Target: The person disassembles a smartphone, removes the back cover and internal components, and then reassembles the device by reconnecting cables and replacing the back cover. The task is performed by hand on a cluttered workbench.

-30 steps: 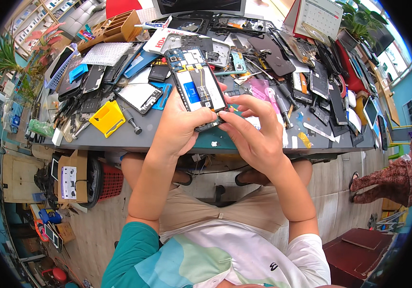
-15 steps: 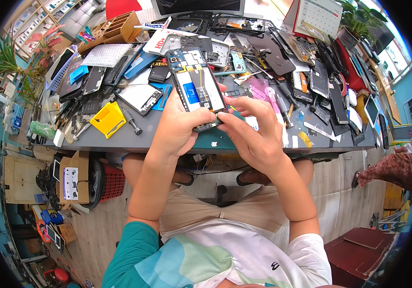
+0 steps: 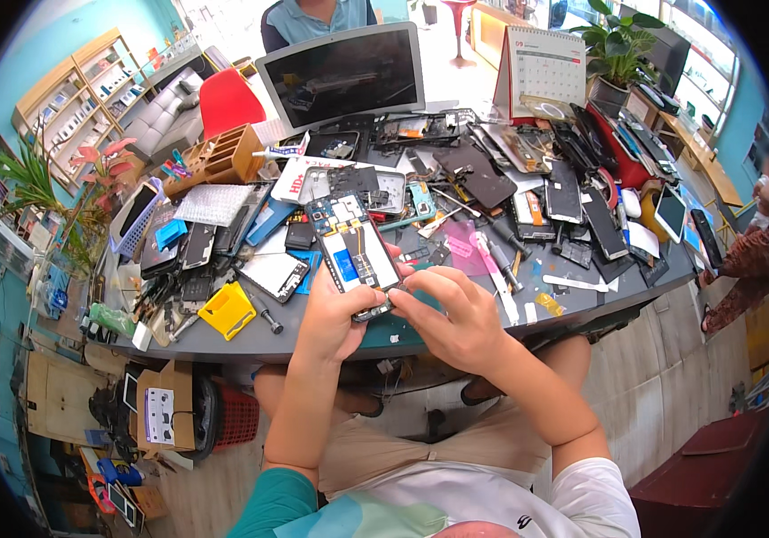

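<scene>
Running from upper left to lower right, an opened phone (image 3: 357, 247) is held over the front of the desk (image 3: 281, 345), its near end toward the desk's edge. The left hand (image 3: 335, 318) grips its lower left side, thumb across the near end. The right hand (image 3: 451, 318) sits at the lower right corner, thumb and forefinger bent close together; whether they pinch a part cannot be told. Left of both hands, a yellow plastic piece (image 3: 226, 311) lies beside a hand tool (image 3: 264, 311). Beyond the phone, a white packet (image 3: 299, 186) bears bold red letters; farther back, a desk calendar (image 3: 546, 72) shows printed dates. Markings inside the phone are too small to read.
</scene>
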{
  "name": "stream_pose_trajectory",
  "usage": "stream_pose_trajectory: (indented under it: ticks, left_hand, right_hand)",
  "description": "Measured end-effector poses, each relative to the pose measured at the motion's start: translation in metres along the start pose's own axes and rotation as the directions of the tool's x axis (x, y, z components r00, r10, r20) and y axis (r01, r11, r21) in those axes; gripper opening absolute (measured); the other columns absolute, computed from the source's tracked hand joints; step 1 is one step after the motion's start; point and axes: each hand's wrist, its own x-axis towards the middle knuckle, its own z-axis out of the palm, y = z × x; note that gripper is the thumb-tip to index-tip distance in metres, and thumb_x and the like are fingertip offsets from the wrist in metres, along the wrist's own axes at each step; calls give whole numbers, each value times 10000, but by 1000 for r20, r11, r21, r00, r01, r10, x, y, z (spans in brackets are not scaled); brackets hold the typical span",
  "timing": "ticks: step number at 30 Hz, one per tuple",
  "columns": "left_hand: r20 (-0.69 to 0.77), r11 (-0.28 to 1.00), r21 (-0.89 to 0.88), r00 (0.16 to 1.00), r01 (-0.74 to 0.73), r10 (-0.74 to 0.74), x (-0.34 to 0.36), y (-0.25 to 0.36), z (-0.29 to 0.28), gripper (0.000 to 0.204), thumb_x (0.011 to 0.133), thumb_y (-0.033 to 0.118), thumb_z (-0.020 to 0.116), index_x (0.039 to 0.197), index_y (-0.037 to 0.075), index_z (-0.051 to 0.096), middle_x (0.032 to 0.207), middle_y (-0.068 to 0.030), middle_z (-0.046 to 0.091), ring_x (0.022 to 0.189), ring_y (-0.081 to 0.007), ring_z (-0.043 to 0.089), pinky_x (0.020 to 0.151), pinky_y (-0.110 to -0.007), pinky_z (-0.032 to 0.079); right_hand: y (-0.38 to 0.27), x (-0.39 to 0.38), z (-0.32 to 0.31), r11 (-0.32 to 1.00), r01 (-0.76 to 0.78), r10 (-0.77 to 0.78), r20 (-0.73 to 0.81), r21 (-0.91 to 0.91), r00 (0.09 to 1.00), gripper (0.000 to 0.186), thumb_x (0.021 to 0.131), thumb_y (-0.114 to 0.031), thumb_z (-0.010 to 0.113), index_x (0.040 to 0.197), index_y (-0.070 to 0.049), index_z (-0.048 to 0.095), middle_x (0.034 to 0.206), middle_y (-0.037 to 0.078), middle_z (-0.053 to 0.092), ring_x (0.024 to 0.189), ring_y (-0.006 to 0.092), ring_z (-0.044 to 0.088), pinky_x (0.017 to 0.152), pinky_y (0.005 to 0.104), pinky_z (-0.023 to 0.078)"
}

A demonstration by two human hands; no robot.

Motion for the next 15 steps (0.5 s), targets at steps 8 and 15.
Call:
stream_pose_trajectory:
  ticks: [8, 15]
  left_hand:
    - [-9, 1000, 0, 1000, -3, 3, -3, -1, 5, 708, 770, -109, 616, 1469, -47, 524, 1352, -213, 677, 1177, -322, 729, 1008, -421, 625]
    - [3, 999, -36, 1000, 7, -7, -3, -5, -3, 753, 748, -102, 572, 1494, -37, 497, 1372, -223, 672, 1216, -349, 714, 1072, -461, 598]
  right_hand:
    - [-1, -1, -2, 998, 23, -23, -8, -51, 1000, 446, 824, -48, 758, 1270, -51, 759, 1353, 120, 640, 1120, 317, 689, 812, 397, 627]
    - [-1, -4, -2, 996, 72, -72, 21, -45, 997, 490, 805, -32, 730, 1295, -22, 734, 1354, 107, 635, 1156, 320, 682, 877, 413, 633]
